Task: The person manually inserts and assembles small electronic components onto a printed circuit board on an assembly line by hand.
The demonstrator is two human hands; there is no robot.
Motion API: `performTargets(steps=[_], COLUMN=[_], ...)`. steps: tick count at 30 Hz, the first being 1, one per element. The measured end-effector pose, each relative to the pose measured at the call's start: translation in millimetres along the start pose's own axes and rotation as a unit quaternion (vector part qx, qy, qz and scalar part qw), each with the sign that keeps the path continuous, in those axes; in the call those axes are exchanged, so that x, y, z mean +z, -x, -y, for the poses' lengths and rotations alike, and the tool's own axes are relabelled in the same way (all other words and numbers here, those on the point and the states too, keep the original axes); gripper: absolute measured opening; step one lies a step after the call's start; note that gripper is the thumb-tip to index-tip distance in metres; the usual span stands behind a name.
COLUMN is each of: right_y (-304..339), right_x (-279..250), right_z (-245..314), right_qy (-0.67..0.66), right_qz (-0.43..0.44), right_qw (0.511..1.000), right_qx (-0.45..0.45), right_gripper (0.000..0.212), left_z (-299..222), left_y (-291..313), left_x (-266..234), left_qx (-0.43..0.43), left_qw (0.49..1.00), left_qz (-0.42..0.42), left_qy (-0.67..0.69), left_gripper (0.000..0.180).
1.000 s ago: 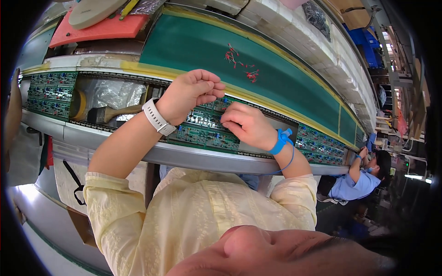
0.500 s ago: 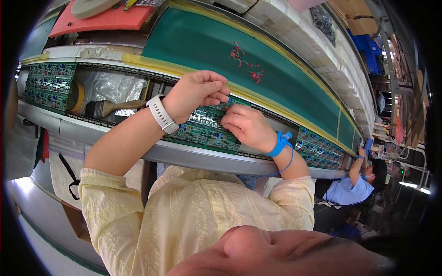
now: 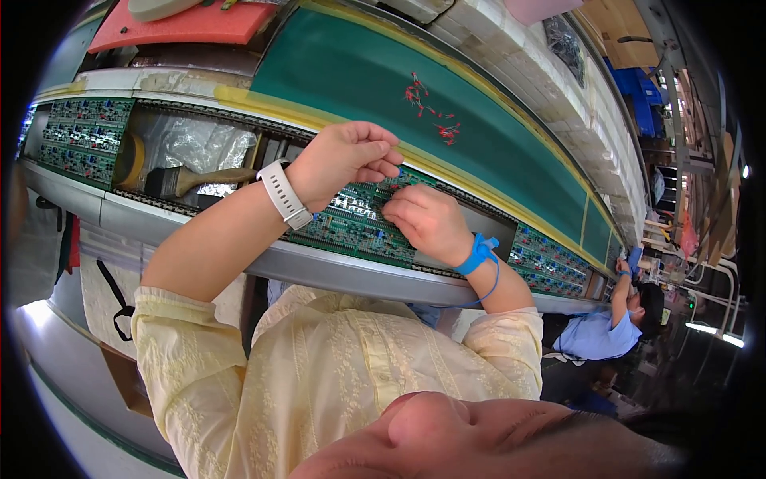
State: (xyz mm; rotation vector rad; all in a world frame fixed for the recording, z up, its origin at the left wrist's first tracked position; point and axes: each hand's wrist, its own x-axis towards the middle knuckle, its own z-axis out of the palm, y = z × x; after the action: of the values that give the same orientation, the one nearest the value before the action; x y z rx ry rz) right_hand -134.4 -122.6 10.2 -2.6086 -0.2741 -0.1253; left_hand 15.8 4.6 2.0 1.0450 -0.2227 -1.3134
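Note:
A green circuit board (image 3: 363,237) packed with small parts lies in the rail track in front of me. My left hand (image 3: 351,160), with a white watch on its wrist, hovers over the board's far edge, fingers curled and thumb pressed in. Whatever it may hold is hidden. Low at the board's right part, my right hand (image 3: 431,222) has its thumb and fingertips pinched together at the surface, and anything between them is covered. A blue wrist strap (image 3: 482,254) with a cord circles that wrist. Small red components with thin wire legs (image 3: 448,132) lie scattered on the green mat (image 3: 343,72) beyond.
More boards sit along the track at left (image 3: 84,144) and right (image 3: 550,255). A wooden-handled brush (image 3: 191,180) and clear plastic lie left of my board. Red foam (image 3: 183,32) is at far left. A co-worker in blue (image 3: 602,323) works at far right.
The view has shifted slightly. Both hands keep nearly the same pose and place over the board, the left curled and the right pinched.

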Motion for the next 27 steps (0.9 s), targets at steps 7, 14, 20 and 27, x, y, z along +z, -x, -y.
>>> performTargets(steps=[7,14,20,27], right_y=[-1.4,-3.5,-2.7,-11.7], right_x=[5.3,-6.2,-17.2,-24.6], right_z=[-2.1,3.3,9.5,2.1], right_qy=[0.032,0.042,0.042,0.054], right_qz=[-0.048,-0.02,-0.008,-0.164], right_qw=[0.997,0.997,0.998,0.985], right_qx=[-0.048,-0.056,-0.043,-0.014], right_gripper=[0.016,0.017,0.016,0.019], left_z=[0.2,-2.1,-4.2,3.7], left_y=[-0.7,0.9,8.1,8.7], left_x=[-0.2,2.0,7.3,8.4], left_qx=[0.003,0.007,-0.048,-0.091], left_qw=[1.0,1.0,0.996,0.987], left_qz=[0.0,0.01,0.03,0.093], left_qy=[-0.001,0.002,0.067,0.097], left_gripper=[0.018,0.019,0.039,0.04])
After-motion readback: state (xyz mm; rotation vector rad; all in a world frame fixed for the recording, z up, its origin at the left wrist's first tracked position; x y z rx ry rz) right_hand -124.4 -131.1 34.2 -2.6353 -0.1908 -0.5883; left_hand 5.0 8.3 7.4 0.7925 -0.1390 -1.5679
